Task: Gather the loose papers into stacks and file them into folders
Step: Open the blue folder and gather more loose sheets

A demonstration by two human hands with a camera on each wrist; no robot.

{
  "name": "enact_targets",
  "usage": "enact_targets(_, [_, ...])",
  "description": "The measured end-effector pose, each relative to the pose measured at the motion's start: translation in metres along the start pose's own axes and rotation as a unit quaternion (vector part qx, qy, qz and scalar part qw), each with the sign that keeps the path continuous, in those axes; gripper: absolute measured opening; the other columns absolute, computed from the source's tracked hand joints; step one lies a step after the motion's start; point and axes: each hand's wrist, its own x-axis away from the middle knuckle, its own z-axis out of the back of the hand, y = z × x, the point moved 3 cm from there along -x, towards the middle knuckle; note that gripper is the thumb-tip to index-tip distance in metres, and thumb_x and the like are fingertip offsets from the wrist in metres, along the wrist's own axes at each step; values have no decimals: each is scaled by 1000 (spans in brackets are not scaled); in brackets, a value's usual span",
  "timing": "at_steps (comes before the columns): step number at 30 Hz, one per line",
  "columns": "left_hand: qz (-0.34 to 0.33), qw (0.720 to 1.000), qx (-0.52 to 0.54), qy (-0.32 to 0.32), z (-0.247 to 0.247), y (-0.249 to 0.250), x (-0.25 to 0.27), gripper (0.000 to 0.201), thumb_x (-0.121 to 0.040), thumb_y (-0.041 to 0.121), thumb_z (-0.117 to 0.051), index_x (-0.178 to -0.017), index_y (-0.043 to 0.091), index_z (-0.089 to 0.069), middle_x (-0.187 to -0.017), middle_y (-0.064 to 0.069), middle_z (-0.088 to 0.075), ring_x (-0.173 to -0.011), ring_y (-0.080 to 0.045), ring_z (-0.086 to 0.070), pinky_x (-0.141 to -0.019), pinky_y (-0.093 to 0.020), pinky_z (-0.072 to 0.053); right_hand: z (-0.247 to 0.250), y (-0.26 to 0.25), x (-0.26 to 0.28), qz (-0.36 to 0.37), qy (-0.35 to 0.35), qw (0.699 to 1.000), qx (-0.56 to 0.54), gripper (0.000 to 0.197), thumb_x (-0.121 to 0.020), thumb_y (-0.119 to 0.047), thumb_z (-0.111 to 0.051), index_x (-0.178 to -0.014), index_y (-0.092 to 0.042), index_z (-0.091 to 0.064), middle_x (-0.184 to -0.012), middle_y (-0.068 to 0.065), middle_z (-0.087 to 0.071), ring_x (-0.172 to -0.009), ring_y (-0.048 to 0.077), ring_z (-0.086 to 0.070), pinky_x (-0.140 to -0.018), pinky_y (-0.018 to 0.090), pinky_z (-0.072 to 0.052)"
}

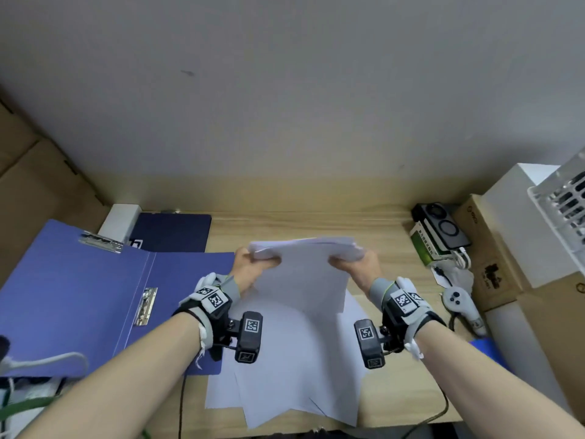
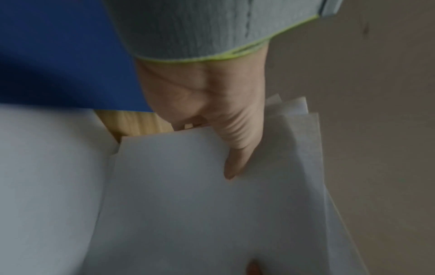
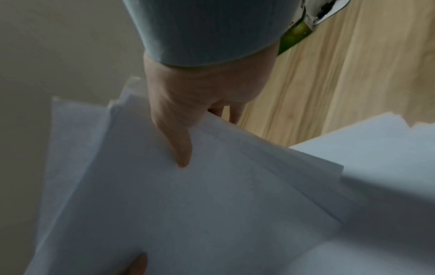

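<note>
I hold a bundle of white papers [image 1: 304,274] upright above the wooden desk [image 1: 373,236], its sheets unevenly aligned at the top. My left hand [image 1: 253,264] grips the bundle's left edge and my right hand [image 1: 354,264] grips its right edge. In the left wrist view the thumb [image 2: 237,148] presses on the front sheet of the bundle [image 2: 188,204]. The right wrist view shows that thumb [image 3: 179,141] on the sheets [image 3: 188,204] too. More loose sheets [image 1: 285,375] lie fanned on the desk below. An open blue folder [image 1: 72,296] with metal clips lies at the left.
A dark blue folder [image 1: 174,231] lies behind the open one. Cardboard boxes [image 1: 31,191] stand at the left. At the right are a green box [image 1: 424,248], a black device [image 1: 443,229], a grey controller [image 1: 459,299], boxes [image 1: 519,236] and a white basket [image 1: 563,201].
</note>
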Motion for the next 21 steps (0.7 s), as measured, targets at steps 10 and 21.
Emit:
enact_targets(10, [-98, 991, 88, 5, -9, 62, -2, 25, -77, -3, -76, -95, 13, -70, -93, 0, -75, -78, -8, -72, -73, -26, -59, 1, -51, -15, 30, 27, 991, -127, 23, -70, 0, -83, -90, -5, -73, -82, 3, -76, -72, 16, -70, -67, 29, -59])
enact_targets(21, [-38, 997, 66, 27, -21, 27, -4, 19, -74, -2, -79, -90, 7, -73, -87, -4, -75, -74, -9, -71, -74, -26, -57, -19, -2, -14, -40, 1, 996, -82, 34, -66, 4, -84, -93, -13, -72, -91, 2, -75, -80, 15, -70, -74, 30, -56])
